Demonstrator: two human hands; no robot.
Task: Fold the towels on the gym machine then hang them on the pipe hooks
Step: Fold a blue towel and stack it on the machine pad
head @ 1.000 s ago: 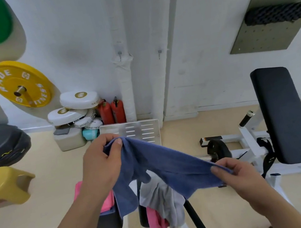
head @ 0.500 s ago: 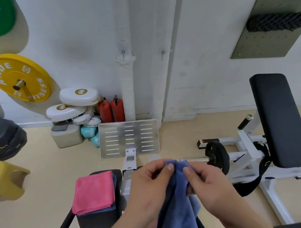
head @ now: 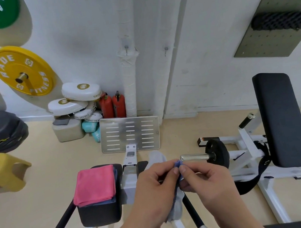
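Above the gym machine [head: 131, 184], left hand [head: 155, 184] and right hand [head: 207, 177] are pinching blue towel [head: 177, 163] corners together; edges are needing alignment.

One wide-angle head-worn view looks forward and down from close above the left hand [head: 155, 190] and right hand [head: 207, 181], across the gym machine [head: 130, 186] toward the wall [head: 78, 36] and pipe [head: 130, 89].
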